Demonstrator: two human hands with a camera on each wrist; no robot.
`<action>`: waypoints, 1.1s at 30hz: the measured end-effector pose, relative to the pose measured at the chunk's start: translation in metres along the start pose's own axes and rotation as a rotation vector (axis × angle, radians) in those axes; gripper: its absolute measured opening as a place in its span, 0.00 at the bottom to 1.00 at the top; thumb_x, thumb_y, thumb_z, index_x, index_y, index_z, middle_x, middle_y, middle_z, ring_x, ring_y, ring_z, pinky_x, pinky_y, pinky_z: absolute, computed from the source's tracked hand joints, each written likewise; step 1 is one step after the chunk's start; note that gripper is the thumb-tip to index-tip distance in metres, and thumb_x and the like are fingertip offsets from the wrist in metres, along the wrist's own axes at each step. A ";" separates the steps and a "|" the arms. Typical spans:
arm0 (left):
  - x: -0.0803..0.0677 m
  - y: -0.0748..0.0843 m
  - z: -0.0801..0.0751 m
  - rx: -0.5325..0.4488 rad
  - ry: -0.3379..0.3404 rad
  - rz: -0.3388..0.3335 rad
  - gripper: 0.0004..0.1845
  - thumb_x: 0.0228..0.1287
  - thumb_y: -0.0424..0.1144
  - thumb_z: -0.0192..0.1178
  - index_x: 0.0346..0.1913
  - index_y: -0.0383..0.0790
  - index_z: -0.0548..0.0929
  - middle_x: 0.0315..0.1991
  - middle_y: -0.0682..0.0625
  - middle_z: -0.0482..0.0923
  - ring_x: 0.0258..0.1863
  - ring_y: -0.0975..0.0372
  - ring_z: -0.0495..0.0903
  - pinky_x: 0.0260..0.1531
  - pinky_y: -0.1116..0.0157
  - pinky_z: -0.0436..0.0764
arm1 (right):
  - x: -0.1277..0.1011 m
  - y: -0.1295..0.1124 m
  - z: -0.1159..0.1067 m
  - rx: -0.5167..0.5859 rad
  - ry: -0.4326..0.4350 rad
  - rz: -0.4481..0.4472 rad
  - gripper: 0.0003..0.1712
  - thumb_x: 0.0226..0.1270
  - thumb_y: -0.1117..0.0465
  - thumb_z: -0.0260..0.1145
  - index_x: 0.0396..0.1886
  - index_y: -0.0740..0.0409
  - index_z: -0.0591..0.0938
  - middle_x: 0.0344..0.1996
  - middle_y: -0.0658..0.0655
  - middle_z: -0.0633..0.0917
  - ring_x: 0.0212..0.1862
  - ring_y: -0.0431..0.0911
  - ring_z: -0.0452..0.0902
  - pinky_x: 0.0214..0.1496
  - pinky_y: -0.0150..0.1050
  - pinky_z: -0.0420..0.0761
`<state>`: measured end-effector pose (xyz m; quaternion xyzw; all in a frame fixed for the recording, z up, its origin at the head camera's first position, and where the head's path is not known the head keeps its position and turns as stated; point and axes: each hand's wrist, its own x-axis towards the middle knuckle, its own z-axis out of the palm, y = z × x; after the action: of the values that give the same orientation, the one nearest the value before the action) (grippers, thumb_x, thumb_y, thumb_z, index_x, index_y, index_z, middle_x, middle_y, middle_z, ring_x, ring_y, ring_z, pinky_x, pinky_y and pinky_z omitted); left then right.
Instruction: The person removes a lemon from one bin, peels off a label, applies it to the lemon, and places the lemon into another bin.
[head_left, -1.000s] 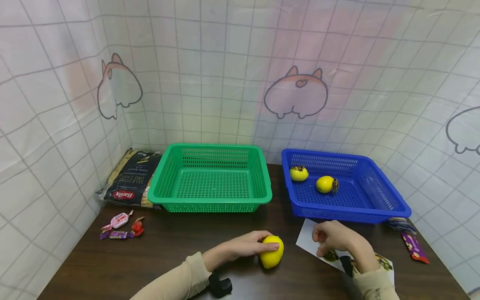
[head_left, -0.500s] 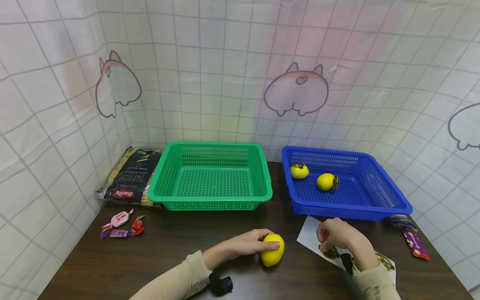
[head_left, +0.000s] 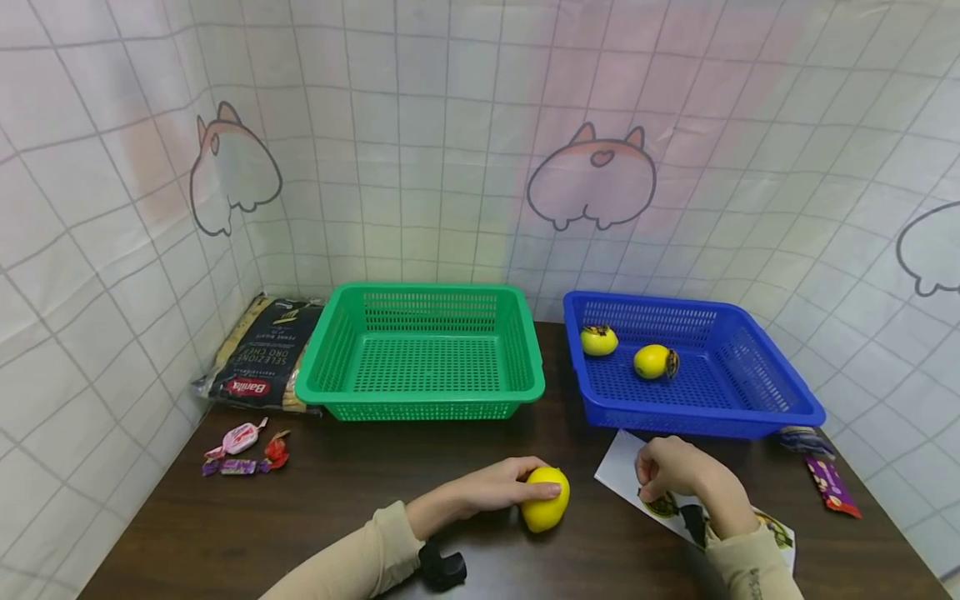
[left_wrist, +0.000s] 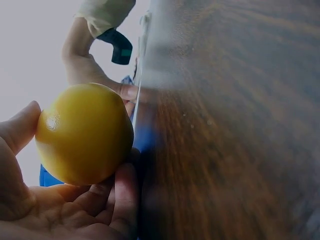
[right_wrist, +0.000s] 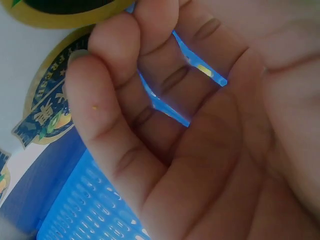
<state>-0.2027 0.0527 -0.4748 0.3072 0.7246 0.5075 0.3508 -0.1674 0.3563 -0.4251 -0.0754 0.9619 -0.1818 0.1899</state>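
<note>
My left hand (head_left: 517, 487) grips a yellow round fruit (head_left: 546, 500) that rests on the dark wooden table (head_left: 337, 500). In the left wrist view the fruit (left_wrist: 85, 135) sits between thumb and curled fingers (left_wrist: 117, 200). My right hand (head_left: 667, 471) is curled over a white sticker sheet (head_left: 618, 467) in front of the blue basket. Its fingertips pinch at a round sticker (head_left: 662, 505) on the sheet. The right wrist view shows the curled fingers (right_wrist: 115, 100) above a printed fruit sticker (right_wrist: 42, 107).
An empty green basket (head_left: 420, 408) stands at the back centre. A blue basket (head_left: 697, 425) to its right holds two yellow fruits (head_left: 598, 340) (head_left: 654, 362). A pasta bag (head_left: 266, 354) and wrapped candies (head_left: 240, 450) lie at the left. A snack wrapper (head_left: 831, 485) lies at the right.
The right hand has shifted slightly on the sticker sheet. The left hand and its fruit have stayed in place.
</note>
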 end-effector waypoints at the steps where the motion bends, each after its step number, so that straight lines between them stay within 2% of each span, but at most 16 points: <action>1: 0.000 0.000 -0.001 0.004 -0.001 0.000 0.25 0.67 0.60 0.58 0.56 0.45 0.78 0.40 0.56 0.79 0.40 0.66 0.76 0.43 0.70 0.75 | 0.000 0.000 -0.001 0.000 -0.002 -0.004 0.15 0.46 0.64 0.79 0.20 0.54 0.78 0.18 0.46 0.75 0.25 0.41 0.68 0.27 0.32 0.66; 8: 0.002 -0.001 -0.002 -0.009 -0.009 -0.004 0.26 0.67 0.60 0.58 0.56 0.44 0.78 0.40 0.56 0.79 0.41 0.65 0.76 0.44 0.69 0.75 | -0.003 -0.003 -0.003 -0.006 0.007 -0.023 0.14 0.46 0.65 0.79 0.19 0.54 0.78 0.17 0.45 0.74 0.24 0.40 0.68 0.27 0.30 0.65; 14: 0.001 -0.001 -0.001 -0.016 -0.003 0.003 0.25 0.66 0.59 0.59 0.56 0.44 0.78 0.40 0.56 0.80 0.41 0.65 0.76 0.43 0.69 0.75 | -0.007 -0.004 -0.006 -0.035 0.028 -0.003 0.14 0.47 0.64 0.78 0.18 0.53 0.78 0.17 0.45 0.75 0.24 0.40 0.68 0.26 0.31 0.65; 19: 0.000 0.000 0.000 -0.025 -0.004 -0.002 0.25 0.66 0.59 0.59 0.56 0.44 0.78 0.40 0.56 0.80 0.41 0.65 0.76 0.45 0.69 0.75 | -0.015 -0.005 -0.013 0.005 0.021 -0.026 0.13 0.50 0.62 0.78 0.20 0.54 0.78 0.18 0.46 0.76 0.24 0.39 0.68 0.26 0.31 0.66; 22: -0.001 0.000 0.000 -0.023 -0.008 -0.009 0.25 0.66 0.59 0.59 0.56 0.45 0.78 0.41 0.56 0.80 0.42 0.65 0.76 0.46 0.68 0.75 | -0.018 -0.008 -0.016 0.050 0.010 -0.094 0.13 0.54 0.59 0.76 0.23 0.54 0.78 0.19 0.45 0.75 0.24 0.36 0.68 0.26 0.30 0.67; 25: -0.001 0.001 0.000 -0.019 -0.015 -0.006 0.25 0.67 0.59 0.59 0.56 0.44 0.78 0.41 0.56 0.80 0.41 0.65 0.76 0.45 0.69 0.75 | -0.019 -0.017 -0.019 0.087 0.025 -0.203 0.13 0.60 0.56 0.73 0.26 0.52 0.76 0.19 0.43 0.74 0.24 0.33 0.68 0.26 0.29 0.69; 30: -0.001 0.003 -0.002 -0.013 -0.022 0.002 0.26 0.67 0.59 0.57 0.56 0.44 0.78 0.41 0.55 0.79 0.40 0.66 0.76 0.44 0.69 0.75 | -0.011 -0.039 -0.015 0.161 0.084 -0.377 0.10 0.66 0.52 0.69 0.31 0.47 0.76 0.21 0.41 0.75 0.25 0.30 0.69 0.27 0.27 0.70; 33: -0.001 0.003 -0.003 -0.016 -0.025 -0.003 0.26 0.68 0.60 0.56 0.57 0.44 0.78 0.42 0.55 0.79 0.41 0.66 0.76 0.44 0.69 0.75 | -0.005 -0.048 -0.008 0.241 0.097 -0.460 0.08 0.68 0.52 0.67 0.33 0.47 0.77 0.23 0.43 0.77 0.26 0.30 0.70 0.28 0.27 0.73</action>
<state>-0.2041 0.0516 -0.4712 0.3097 0.7164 0.5090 0.3630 -0.1628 0.3153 -0.3982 -0.2604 0.8988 -0.3368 0.1050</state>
